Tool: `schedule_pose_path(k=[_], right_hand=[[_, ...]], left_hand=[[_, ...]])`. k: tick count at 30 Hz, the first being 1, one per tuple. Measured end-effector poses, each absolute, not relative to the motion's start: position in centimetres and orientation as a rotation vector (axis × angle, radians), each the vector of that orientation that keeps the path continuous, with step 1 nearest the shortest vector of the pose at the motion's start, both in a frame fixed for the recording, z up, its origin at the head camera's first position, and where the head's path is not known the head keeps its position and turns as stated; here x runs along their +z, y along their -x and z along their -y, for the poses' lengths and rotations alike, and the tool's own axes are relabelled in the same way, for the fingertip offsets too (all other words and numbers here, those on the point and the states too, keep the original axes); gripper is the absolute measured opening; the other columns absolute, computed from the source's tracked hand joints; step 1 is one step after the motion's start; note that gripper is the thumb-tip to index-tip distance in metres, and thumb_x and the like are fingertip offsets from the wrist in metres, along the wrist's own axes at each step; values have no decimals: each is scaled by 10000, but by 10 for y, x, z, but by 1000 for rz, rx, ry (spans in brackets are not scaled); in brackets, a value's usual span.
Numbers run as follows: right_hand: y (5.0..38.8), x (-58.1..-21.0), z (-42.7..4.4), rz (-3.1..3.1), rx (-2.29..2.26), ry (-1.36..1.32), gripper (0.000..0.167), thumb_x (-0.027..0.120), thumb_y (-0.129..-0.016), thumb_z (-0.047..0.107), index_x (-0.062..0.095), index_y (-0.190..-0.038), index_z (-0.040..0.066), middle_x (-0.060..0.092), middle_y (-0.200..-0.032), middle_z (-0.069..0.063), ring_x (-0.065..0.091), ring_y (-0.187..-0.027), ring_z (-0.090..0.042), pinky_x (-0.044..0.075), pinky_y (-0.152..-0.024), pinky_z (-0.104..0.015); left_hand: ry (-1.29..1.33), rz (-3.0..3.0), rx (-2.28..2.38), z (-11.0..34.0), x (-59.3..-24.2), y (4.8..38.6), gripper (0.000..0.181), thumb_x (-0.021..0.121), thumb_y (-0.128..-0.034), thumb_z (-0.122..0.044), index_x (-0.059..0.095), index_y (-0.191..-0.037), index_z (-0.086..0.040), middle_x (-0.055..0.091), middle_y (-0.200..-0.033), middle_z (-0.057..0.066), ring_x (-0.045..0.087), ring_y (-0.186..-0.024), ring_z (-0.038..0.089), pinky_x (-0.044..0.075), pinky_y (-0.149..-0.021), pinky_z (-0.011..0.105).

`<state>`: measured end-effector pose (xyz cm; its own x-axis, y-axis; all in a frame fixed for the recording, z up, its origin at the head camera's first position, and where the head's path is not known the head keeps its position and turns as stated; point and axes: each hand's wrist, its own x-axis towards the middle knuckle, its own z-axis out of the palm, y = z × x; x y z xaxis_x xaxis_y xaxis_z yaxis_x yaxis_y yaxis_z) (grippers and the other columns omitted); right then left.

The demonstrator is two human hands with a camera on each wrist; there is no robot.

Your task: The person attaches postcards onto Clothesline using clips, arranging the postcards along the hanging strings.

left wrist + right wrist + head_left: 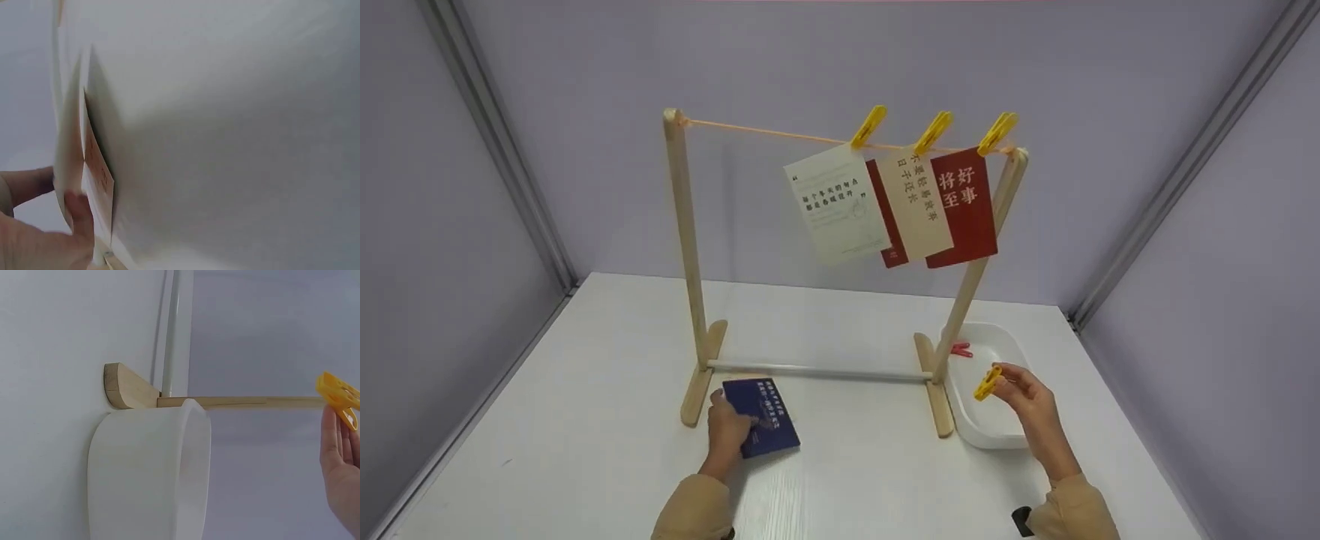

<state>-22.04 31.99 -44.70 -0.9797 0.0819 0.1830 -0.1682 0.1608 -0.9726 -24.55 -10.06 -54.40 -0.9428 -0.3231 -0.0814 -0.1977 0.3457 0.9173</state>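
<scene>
My left hand [727, 431] pinches a dark blue card [769, 397] with white lettering, low over the table by the rack's left foot. In the left wrist view the thumb and fingers hold the card [71, 138] tilted, and another card with an orange-brown face [100, 174] lies under it. Over the white basin [994, 439], my right hand [1033, 405] grips a yellow clothespin [988, 383] between thumb and fingers. The right wrist view shows that clothespin [338, 392] at the fingertips, above the basin's rim.
A wooden rack [684, 225] carries an orange string [765, 132]. Yellow clothespins [934, 133] hold a pale card [836, 202], a beige card [919, 206] and a red card [967, 217] towards its right end. A red clothespin [962, 349] lies in the basin. A white bar [817, 370] joins the feet.
</scene>
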Motion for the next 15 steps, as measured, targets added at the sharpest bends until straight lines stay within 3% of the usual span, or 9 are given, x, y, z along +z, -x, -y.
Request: schedule_pose_path(k=[3, 7, 15], right_hand=[[220, -446, -320, 2274, 1904, -74, 384, 587, -905, 138, 494, -1218, -64, 560, -1071, -133, 587, -930, -162, 441, -862, -237], [221, -442, -320, 2304, 1894, -71, 396, 590, -903, 143, 490, -1229, -58, 556, -1056, -141, 576, -931, -159, 439, -860, -229], [222, -424, -311, 2360, 1851, -134, 427, 593, -903, 164, 493, -1264, -40, 558, -1129, -118, 557, -988, -156, 418, -876, -210]], left_hand=[[-484, 2461, -1758, 109, -542, 239, 769, 643, -743, 114, 150, -1331, 168, 363, -1205, 446, 390, -1117, 528, 343, -926, 534], [-455, 2436, -1841, 113, -541, 232, 678, 636, -763, 85, 229, -1295, 189, 366, -1222, 426, 390, -1128, 514, 326, -946, 529], [-465, 2336, -1980, 108, -523, 227, 599, 550, -812, 85, 219, -1300, 187, 355, -1234, 415, 357, -1158, 516, 299, -966, 536]])
